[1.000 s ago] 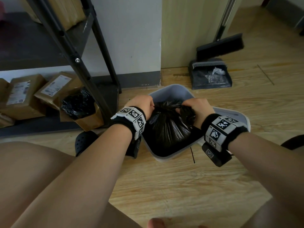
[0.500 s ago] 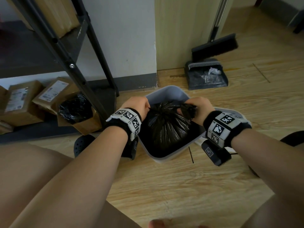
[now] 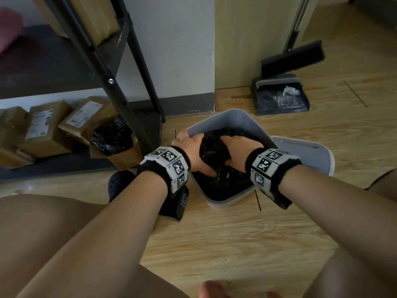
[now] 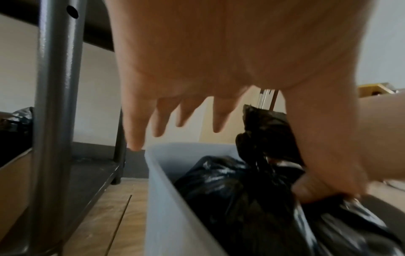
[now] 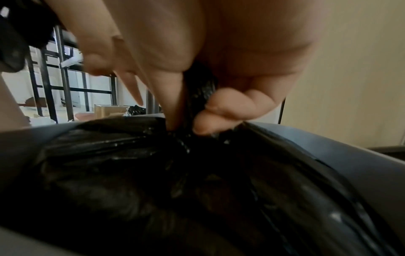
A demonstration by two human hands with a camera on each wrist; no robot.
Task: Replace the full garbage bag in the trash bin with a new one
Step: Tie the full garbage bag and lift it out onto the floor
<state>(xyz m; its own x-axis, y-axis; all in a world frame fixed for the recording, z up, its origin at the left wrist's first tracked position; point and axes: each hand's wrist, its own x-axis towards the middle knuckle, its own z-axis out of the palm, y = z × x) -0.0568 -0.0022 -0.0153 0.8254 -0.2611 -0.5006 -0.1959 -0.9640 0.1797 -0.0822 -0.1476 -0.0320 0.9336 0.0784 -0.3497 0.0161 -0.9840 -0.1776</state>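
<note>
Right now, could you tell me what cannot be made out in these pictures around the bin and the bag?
- Contents of the black plastic garbage bag: hidden by its opaque film in every view.
- Bottom of the light grey plastic trash bin: covered by the bag in the head view.
- Right hand fingers: blurred in the right wrist view.
- Left hand thumb: blurred in the left wrist view, contact with the bag unclear.

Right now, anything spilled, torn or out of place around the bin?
No spill or tear visible. The black garbage bag sits bunched inside the grey trash bin, its neck pinched by the right hand; the left hand is open. The bin's lid lies on the floor beside it, expected here.
</note>
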